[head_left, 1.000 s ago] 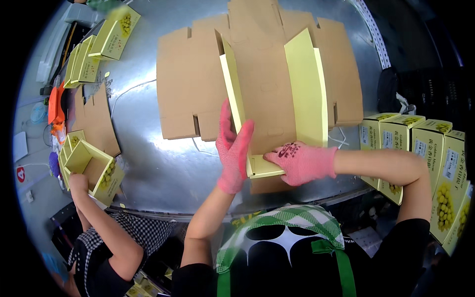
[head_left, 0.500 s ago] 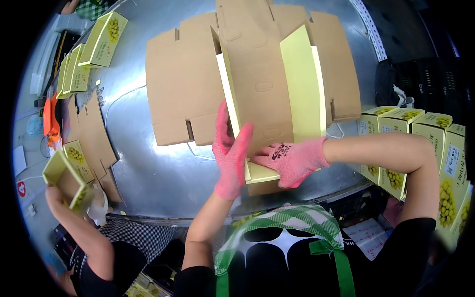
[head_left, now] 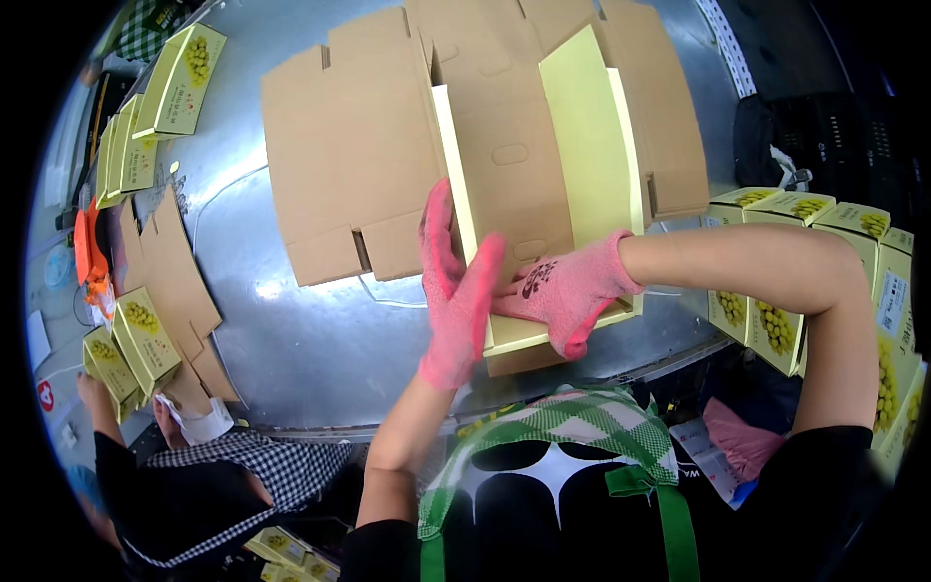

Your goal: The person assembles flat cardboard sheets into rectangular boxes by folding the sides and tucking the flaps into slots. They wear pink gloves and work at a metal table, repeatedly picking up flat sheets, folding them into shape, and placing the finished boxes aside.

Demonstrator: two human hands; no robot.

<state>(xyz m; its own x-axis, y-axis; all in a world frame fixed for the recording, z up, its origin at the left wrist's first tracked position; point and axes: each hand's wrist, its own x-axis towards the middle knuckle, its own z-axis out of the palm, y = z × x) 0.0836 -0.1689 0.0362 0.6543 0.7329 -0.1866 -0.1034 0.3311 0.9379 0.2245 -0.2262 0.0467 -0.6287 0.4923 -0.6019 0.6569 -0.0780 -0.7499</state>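
A half-folded cardboard box [head_left: 514, 199], brown inside with pale yellow-green walls, lies in front of me on flat cardboard sheets. My left hand [head_left: 454, 291], in a pink glove, straddles the left wall near its front corner, fingers along the outside and thumb inside. My right hand [head_left: 572, 296], also in a pink glove, bends over the near wall of the box. Its fingers reach into the front left corner and its thumb lies outside; the fingertips are partly hidden.
Flat brown cardboard sheets [head_left: 349, 165] lie beneath the box on the metal table [head_left: 233, 252]. Finished yellow boxes with grape pictures [head_left: 776, 320] stand at the right. More boxes [head_left: 179, 82] stand far left. At left, a co-worker's hand [head_left: 94, 393] is at a small yellow box [head_left: 112, 364].
My right hand has lifted slightly and turned at the wrist by the near wall. My left hand keeps its place. The co-worker's box has moved down beside another box.
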